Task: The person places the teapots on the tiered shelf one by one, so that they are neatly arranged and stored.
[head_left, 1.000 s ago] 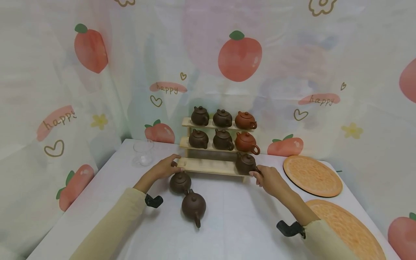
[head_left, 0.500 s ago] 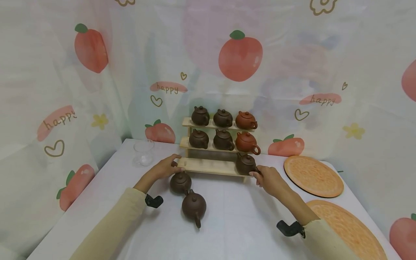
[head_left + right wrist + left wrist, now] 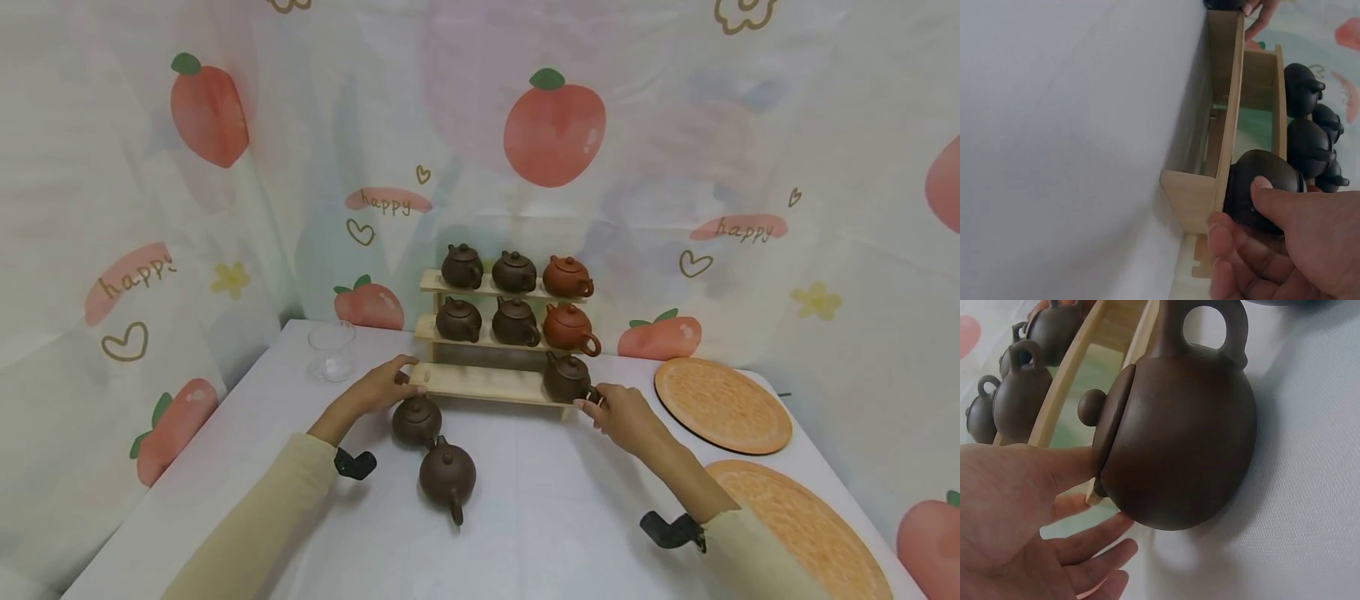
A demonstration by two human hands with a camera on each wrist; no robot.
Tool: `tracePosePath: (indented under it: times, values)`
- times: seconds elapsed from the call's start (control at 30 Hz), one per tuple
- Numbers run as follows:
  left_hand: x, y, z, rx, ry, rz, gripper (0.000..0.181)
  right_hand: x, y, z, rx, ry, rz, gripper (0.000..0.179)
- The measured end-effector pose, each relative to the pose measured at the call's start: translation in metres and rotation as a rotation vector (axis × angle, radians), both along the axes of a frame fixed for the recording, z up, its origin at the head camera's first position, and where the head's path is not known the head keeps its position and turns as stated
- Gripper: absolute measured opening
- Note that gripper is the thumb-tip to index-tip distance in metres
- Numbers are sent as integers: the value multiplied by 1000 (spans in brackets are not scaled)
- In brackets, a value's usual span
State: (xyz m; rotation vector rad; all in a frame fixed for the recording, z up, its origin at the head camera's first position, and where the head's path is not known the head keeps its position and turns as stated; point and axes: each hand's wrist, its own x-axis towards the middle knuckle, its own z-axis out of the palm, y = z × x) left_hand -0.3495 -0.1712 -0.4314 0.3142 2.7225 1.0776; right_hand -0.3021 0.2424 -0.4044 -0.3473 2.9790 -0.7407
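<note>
A wooden three-tier rack (image 3: 480,382) stands at the back of the table. My left hand (image 3: 375,390) grips the left end of its bottom shelf, thumb in front and index finger behind. A dark brown teapot (image 3: 568,378) sits on that shelf's right end. My right hand (image 3: 618,417) holds it at the handle; the right wrist view shows the thumb against the dark teapot (image 3: 1264,167). Just below my left hand, a second brown teapot (image 3: 417,422) stands on the table, large in the left wrist view. A third brown teapot (image 3: 447,473) stands nearer, handle towards me.
The upper tiers bear several dark teapots (image 3: 458,320) and two reddish ones, including a reddish teapot (image 3: 567,277) on top. A clear glass vessel (image 3: 331,354) stands at the back left. Two round orange-patterned mats (image 3: 723,406) lie along the right side.
My right hand has shifted very slightly to the right and down at the handle, and more of the handle shows. My left hand stays at the shelf end.
</note>
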Motion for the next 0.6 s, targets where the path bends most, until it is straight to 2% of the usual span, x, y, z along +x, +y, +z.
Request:
tracePosePath:
  times: [0.13, 0.27, 0.43, 0.6]
  values:
    - [0, 0, 0, -6, -12, 0, 66, 8, -1, -2, 46, -108, -15, 33]
    - [1, -1, 1, -4, -5, -6, 66, 23, -16, -6, 85, -192, 35, 38]
    - [1, -2, 2, 2, 3, -7, 65, 48, -58, -10, 13, -193, 146, 42]
    - [2, 1, 1, 1, -9, 3, 64, 78, -102, -11, -45, -150, 271, 50]
